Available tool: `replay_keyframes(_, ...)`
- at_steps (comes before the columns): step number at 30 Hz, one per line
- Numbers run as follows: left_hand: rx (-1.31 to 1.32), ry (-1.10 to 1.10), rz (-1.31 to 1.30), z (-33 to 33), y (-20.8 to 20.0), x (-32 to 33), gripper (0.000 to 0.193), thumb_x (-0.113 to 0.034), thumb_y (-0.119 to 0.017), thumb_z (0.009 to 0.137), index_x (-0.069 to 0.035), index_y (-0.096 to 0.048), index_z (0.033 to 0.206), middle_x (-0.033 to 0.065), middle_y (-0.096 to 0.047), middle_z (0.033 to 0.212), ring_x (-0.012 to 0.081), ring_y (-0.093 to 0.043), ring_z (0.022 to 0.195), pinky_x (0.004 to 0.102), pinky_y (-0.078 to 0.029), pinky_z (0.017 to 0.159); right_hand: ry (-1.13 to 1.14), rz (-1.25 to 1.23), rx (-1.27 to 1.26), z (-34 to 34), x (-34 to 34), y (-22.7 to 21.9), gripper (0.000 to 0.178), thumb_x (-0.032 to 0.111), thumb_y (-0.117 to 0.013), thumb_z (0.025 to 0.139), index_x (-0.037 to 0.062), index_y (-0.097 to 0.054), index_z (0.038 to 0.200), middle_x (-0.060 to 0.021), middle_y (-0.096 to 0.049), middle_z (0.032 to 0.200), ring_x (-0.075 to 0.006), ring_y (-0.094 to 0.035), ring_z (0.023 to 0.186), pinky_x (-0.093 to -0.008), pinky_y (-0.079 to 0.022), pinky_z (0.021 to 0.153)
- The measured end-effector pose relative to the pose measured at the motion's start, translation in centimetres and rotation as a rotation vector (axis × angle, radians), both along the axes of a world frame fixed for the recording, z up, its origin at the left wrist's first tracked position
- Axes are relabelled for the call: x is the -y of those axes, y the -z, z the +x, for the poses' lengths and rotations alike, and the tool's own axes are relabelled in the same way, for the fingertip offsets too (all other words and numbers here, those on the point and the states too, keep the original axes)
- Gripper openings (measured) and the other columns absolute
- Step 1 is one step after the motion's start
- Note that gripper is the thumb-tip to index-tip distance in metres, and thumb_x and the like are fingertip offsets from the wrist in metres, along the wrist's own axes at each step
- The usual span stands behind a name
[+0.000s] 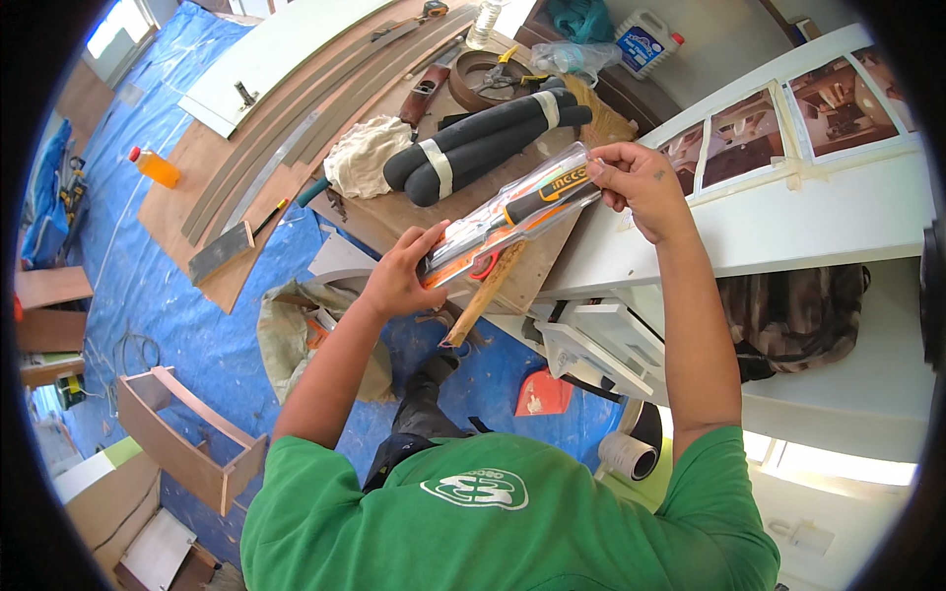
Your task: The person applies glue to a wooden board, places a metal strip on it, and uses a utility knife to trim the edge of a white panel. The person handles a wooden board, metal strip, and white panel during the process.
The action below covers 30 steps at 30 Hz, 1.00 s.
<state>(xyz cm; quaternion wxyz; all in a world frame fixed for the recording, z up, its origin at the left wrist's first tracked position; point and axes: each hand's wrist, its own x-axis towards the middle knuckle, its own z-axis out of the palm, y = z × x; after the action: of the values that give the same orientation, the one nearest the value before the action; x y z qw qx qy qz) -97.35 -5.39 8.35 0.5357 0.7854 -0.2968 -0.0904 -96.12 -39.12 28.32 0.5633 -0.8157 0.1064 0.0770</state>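
Observation:
Between my two hands is a long clear plastic package (527, 209) with an orange-and-black hand tool inside; glare on the plastic hides its exact kind. My left hand (399, 273) wraps round its lower left end. At the upper right end, my right hand (636, 185) pinches the plastic between thumb and fingers. The package is held tilted above the wooden worktable (552, 258). Just beyond it lie black foam-like rolls (483, 148) bound with pale tape. Under the package a narrow wooden strip (485, 295) sticks out past the table's near edge.
A cream cloth (370, 158), a hand plane (425, 94) and a coil of brown edging (483, 79) crowd the worktable. Long wood strips (296, 128) lie at the left. A white counter (729, 231) runs along the right. An open bag (296, 340) and a wooden drawer frame (187, 438) stand on blue sheeting.

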Motion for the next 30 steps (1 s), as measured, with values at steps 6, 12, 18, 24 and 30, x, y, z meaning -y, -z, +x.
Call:
replay_keyframes(6, -0.081, 0.076, -0.048, -0.7, -1.3, -0.7, 0.096, -0.018, -0.079, 0.068, -0.005, -0.047, 0.157, 0.0155, -0.058, 0.121, 0.0313, -0.061, 0.113, 0.0372, -0.048, 0.104, -0.056, 0.062, 0.080, -0.4, -0.4, -0.7, 0.039, 0.008, -0.076, 0.094, -0.0030, -0.063, 0.129, -0.0045, -0.071, 0.101, -0.0057, -0.058, 0.071, -0.0206, -0.045, 0.060)
replay_keyframes(12, -0.042, 0.014, -0.078, -1.3, -1.7, -0.7, 0.095, -0.016, -0.080, 0.067, -0.005, -0.048, 0.156, 0.0142, -0.057, 0.119, 0.0292, -0.059, 0.112, 0.0353, -0.046, 0.104, -0.143, 0.091, 0.049, -0.3, 0.5, -1.1, 0.053, 0.005, -0.074, 0.092, -0.0022, -0.055, 0.141, -0.0047, -0.071, 0.110, -0.0051, -0.059, 0.079, -0.0198, -0.045, 0.064)
replay_keyframes(18, -0.142, 0.006, -0.082, -1.9, -0.4, -2.2, 0.094, -0.016, -0.081, 0.068, -0.005, -0.050, 0.156, 0.0117, -0.056, 0.118, 0.0262, -0.058, 0.111, 0.0335, -0.044, 0.103, -0.151, 0.051, 0.275, 0.0, 2.8, -1.1, 0.043, 0.007, -0.068, 0.098, -0.0002, -0.058, 0.139, -0.0035, -0.069, 0.117, -0.0047, -0.056, 0.092, -0.0206, -0.045, 0.077)
replay_keyframes(24, -0.026, -0.100, -0.054, -1.5, 0.1, -3.1, 0.098, -0.019, -0.083, 0.068, -0.008, -0.047, 0.158, 0.0142, -0.059, 0.121, 0.0317, -0.061, 0.114, 0.0380, -0.048, 0.105, 0.021, 0.021, 0.184, -0.3, 0.9, -2.7, 0.030, 0.009, -0.069, 0.099, 0.0003, -0.067, 0.128, 0.0022, -0.063, 0.093, -0.0029, -0.047, 0.071, -0.0179, -0.037, 0.062)
replay_keyframes(30, 0.026, -0.259, 0.059, -1.7, 4.4, -7.3, 0.099, -0.019, -0.084, 0.067, -0.008, -0.046, 0.158, 0.0155, -0.060, 0.125, 0.0337, -0.062, 0.118, 0.0395, -0.049, 0.106, 0.253, -0.094, 0.302, -1.7, 2.1, -6.4, 0.027, 0.012, -0.065, 0.103, 0.0021, -0.069, 0.128, 0.0028, -0.061, 0.086, -0.0025, -0.048, 0.063, -0.0175, -0.039, 0.055)
